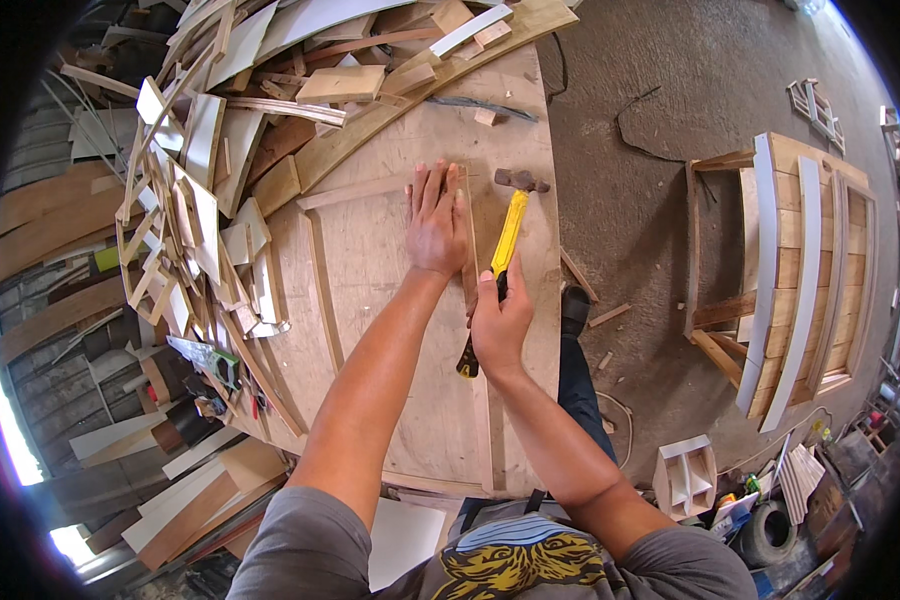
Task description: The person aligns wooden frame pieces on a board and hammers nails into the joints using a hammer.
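My right hand (500, 325) is wrapped round the grip of a hammer (510, 232) with a yellow and black handle. Its dark metal head points away from me, just right of the frame's far right corner. My left hand (437, 228) lies flat, fingers stretched forward, pressing on that corner of a thin wooden frame (355, 190). One side strip (320, 290) of the frame runs to the left of my left arm. The right-hand strip passes beneath my right hand and is partly hidden. All of it rests on a plywood worktop (400, 400).
Wood offcuts (340, 85) are heaped along the worktop's far and left sides. A handsaw (205, 360) lies at the left edge. On the floor to the right stands a slatted wooden piece (790, 280), with a small compartmented wooden box (685, 475) nearer me.
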Tool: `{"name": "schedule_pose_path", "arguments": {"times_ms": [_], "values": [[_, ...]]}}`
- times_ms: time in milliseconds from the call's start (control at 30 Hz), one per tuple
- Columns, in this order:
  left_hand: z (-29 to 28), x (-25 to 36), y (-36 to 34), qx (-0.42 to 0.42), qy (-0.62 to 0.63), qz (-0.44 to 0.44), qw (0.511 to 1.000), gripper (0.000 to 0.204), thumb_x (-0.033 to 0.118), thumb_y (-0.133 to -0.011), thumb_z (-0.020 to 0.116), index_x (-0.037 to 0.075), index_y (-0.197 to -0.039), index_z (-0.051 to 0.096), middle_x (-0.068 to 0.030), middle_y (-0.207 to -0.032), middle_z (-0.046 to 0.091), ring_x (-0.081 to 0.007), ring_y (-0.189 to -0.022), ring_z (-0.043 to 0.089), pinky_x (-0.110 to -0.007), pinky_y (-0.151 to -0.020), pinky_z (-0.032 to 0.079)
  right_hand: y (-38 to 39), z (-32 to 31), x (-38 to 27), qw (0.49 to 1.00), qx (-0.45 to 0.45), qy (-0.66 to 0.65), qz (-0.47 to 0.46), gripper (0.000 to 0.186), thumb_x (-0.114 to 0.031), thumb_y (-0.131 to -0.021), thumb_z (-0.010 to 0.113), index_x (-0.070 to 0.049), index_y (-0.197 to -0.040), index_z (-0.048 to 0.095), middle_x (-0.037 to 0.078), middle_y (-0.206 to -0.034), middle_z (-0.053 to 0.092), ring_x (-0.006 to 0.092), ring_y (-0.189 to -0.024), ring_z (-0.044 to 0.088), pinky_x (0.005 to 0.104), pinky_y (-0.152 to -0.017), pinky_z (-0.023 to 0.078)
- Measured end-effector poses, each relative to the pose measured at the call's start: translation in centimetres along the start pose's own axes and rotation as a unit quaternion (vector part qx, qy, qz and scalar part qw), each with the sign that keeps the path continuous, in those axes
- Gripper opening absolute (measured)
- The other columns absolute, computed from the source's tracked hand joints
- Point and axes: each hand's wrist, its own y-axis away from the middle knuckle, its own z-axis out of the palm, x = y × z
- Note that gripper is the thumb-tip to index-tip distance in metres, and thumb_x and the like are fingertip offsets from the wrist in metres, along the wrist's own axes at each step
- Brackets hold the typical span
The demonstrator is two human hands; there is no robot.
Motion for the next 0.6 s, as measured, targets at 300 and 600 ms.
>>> {"name": "schedule_pose_path", "arguments": {"times_ms": [300,600], "values": [[-0.3,0.3,-0.2,0.007,0.0,0.012,1.0,0.048,0.021,-0.109,0.047,0.006,-0.153,0.056,-0.0157,-0.164,0.046,-0.0428,-0.156,0.033,-0.055,-0.128,0.025,-0.4,-0.1,0.0,0.998,0.016,0.039,-0.052,0.056,-0.011,-0.104,0.059,0.006,-0.155,0.046,0.022,-0.098,0.072,0.0221,-0.08,0.066,0.0379,-0.078,0.054],[-0.1,0.4,-0.4,0.018,0.011,0.015,1.0,0.047,0.02,-0.108,0.049,0.007,-0.153,0.058,-0.0153,-0.163,0.047,-0.0433,-0.155,0.034,-0.056,-0.127,0.026,-0.9,0.1,1.7,0.993,0.025,0.05,-0.102,0.057,-0.007,-0.106,0.056,-0.002,-0.161,0.042,-0.001,-0.076,0.057,0.0062,-0.054,0.052,0.0255,-0.049,0.045]]}}
